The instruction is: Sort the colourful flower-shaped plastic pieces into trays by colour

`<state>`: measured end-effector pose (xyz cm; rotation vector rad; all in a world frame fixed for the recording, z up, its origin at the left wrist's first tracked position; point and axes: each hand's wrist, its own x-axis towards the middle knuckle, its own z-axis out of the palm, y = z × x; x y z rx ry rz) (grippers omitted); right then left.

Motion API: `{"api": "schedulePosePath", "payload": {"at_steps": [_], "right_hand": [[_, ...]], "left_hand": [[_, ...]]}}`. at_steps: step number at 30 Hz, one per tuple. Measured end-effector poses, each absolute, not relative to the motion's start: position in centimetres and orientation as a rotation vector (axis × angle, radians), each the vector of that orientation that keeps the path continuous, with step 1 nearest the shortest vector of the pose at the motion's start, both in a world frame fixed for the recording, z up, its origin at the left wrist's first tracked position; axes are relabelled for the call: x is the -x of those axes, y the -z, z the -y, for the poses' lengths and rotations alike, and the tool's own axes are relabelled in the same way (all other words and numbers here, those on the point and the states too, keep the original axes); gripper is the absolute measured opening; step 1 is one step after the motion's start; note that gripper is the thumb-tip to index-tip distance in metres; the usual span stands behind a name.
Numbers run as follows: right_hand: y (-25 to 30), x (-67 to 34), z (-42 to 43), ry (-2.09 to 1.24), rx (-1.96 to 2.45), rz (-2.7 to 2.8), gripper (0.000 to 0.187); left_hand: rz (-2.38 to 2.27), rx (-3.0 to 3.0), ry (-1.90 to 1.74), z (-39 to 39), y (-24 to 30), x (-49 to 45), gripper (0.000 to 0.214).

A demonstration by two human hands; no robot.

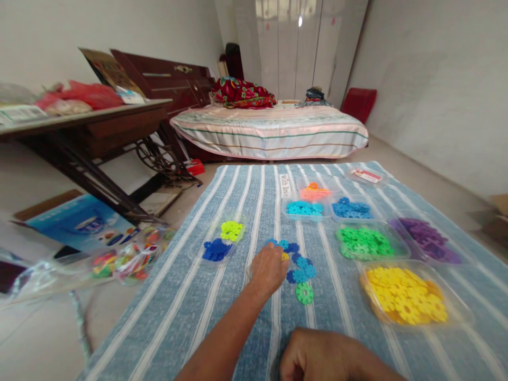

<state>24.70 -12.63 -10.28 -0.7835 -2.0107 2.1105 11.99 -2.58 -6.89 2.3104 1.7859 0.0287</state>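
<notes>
My left hand (pixel 270 269) reaches over the striped cloth with fingers curled down onto a cluster of flower-shaped plastic discs. Its fingertips are mostly hidden, so I cannot make out what they grip. A yellow disc (pixel 284 256) peeks out beside the fingers. Light blue discs (pixel 302 268) and dark blue discs (pixel 292 247) form a curved row right of this hand, with a green disc (pixel 305 293) at its near end. My right hand (pixel 317 353) rests closed in a loose fist at the near side of the table, apart from the discs; nothing shows in it.
Tubs of yellow discs (pixel 405 296), green discs (pixel 365 242), purple discs (pixel 426 238), blue discs (pixel 351 209), cyan discs (pixel 305 208) and orange discs (pixel 314 191) stand right and behind. Left is a tub with lime discs (pixel 231 230) and navy discs (pixel 216 250). Beyond is a bed (pixel 270 132).
</notes>
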Motion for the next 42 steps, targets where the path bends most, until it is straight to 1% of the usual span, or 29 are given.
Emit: {"api": "schedulePosePath", "payload": {"at_steps": [2,3,6,8,12,16,18,21,26,30,31,33,36,39,42], "right_hand": [[10.6,-24.3,11.7,-2.27,0.733,1.994,0.013],[10.7,-24.2,11.4,-2.33,0.716,1.951,0.018],[10.8,-24.4,10.9,-2.371,0.639,1.819,0.037],[10.9,-24.6,11.0,-2.373,0.593,1.796,0.044],[11.0,-24.8,11.1,-2.393,0.578,1.81,0.046],[10.8,-24.7,11.2,-2.364,0.629,1.856,0.045],[10.7,-24.8,11.2,-2.355,0.639,1.858,0.047],[10.8,-25.0,11.1,-2.357,0.62,1.805,0.049],[11.0,-25.6,10.9,-2.394,0.589,1.566,0.043],[10.9,-25.5,10.8,-2.364,0.513,1.361,0.039],[10.8,-25.5,10.8,-2.317,0.491,1.305,0.039],[10.5,-25.6,10.5,-2.101,0.53,1.211,0.037],[9.9,-26.5,9.6,-1.556,0.853,1.176,0.034],[9.9,-27.8,8.5,-0.958,1.257,1.229,0.026],[11.2,-28.8,7.5,-0.525,1.436,1.348,0.027]], "left_hand": [[-1.78,-2.321,-0.029,2.6,7.0,-12.0,0.021],[-1.771,-2.331,-0.024,2.7,7.0,-12.0,0.021],[-1.735,-2.367,-0.017,2.6,6.8,-11.7,0.029],[-1.735,-2.361,-0.038,2.5,6.5,-11.8,0.033],[-1.63,-2.179,-0.2,2.3,5.3,-14.0,0.031],[-1.137,-1.727,-0.467,2.8,3.7,-18.3,0.026],[-1.023,-1.638,-0.571,2.7,3.3,-19.4,0.027],[-1.158,-1.737,-0.629,2.0,3.5,-18.3,0.02],[-1.546,-2.03,-0.462,1.2,5.6,-12.4,0.015],[-1.653,-2.097,-0.391,2.0,7.0,-10.0,0.012],[-1.66,-2.117,-0.384,2.2,7.1,-9.9,0.012],[-1.667,-2.168,-0.377,2.6,7.2,-9.9,0.012],[-1.678,-2.249,-0.357,2.6,7.2,-10.5,0.016],[-1.681,-2.343,-0.328,2.1,7.1,-11.1,0.021],[-1.648,-2.445,-0.258,1.3,6.9,-11.6,0.026]]}}
